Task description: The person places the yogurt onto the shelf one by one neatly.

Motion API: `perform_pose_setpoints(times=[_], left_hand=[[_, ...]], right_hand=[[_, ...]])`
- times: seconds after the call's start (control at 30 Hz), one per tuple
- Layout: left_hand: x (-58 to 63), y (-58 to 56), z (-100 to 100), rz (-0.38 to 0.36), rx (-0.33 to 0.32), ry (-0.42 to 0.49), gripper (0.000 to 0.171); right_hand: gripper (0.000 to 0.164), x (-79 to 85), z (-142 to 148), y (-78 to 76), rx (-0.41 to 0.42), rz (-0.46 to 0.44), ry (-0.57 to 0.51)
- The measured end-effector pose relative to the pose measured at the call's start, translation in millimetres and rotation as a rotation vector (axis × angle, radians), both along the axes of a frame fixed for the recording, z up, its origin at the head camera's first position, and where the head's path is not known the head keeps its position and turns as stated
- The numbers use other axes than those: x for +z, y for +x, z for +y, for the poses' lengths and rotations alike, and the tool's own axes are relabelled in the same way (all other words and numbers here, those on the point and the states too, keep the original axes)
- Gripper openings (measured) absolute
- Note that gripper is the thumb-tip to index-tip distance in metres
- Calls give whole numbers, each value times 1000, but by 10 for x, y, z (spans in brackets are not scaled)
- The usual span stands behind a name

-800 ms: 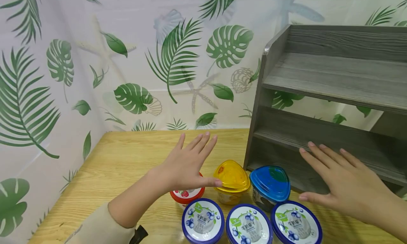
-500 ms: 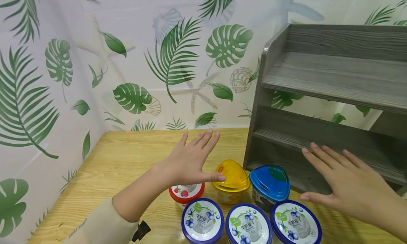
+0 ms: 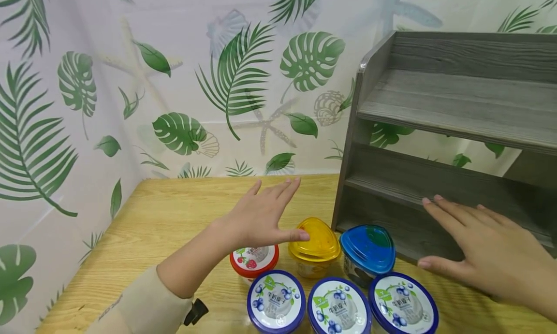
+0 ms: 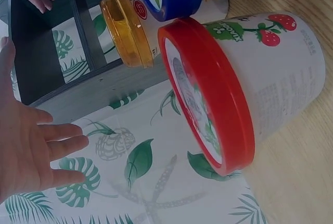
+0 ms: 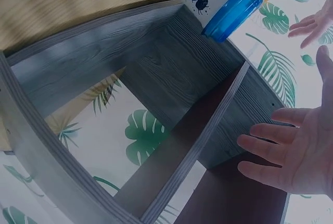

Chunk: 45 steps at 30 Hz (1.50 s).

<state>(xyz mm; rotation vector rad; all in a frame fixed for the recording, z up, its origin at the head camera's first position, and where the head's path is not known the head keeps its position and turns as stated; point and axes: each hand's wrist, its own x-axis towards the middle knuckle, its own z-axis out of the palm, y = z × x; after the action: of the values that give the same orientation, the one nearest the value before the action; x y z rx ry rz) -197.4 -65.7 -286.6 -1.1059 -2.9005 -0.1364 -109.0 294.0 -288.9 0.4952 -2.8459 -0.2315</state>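
My left hand (image 3: 261, 223), its fingers straight and holding nothing, hovers above a white tub with a red lid and strawberry print (image 3: 254, 261). Its thumb overlaps a tub with a yellow see-through lid (image 3: 315, 242) in the head view; the left wrist view shows the hand (image 4: 36, 151) apart from the tubs. To the right stands a tub with a blue lid (image 3: 369, 249). Three round tubs with dark blue rims and blueberry print, among them the left one (image 3: 276, 302), line the front. My right hand (image 3: 487, 252) hangs with extended fingers before the shelf, touching nothing visible.
A grey wooden shelf unit (image 3: 457, 102) stands on the right of the wooden table (image 3: 174, 213). Behind and to the left hangs a leaf-printed curtain (image 3: 174, 82). A black clip (image 3: 197, 312) shows beside the left sleeve (image 3: 148, 300).
My left hand has shifted slightly right, uncovering more of the red lid. The right hand has drifted a little rightward. The tubs stay where they were; the head view has tilted slightly.
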Motion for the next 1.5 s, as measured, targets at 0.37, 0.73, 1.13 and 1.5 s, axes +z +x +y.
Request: perform_pose_setpoints(times=[0.37,0.73,1.13,1.5], left_hand=[[-16,-52,25,-4,39,7,94],[0,-83,66,4,44,25,88],[-33,-126,100,61,28,48,79],[-58,-184,194,75,29,70,74]], right_hand=[[97,6,-19,21,32,98,-3],[88,26,-72,73,77,224,-72],[88,-22,-8,83,0,235,-99],[89,-44,97,115,-41,254,-141]])
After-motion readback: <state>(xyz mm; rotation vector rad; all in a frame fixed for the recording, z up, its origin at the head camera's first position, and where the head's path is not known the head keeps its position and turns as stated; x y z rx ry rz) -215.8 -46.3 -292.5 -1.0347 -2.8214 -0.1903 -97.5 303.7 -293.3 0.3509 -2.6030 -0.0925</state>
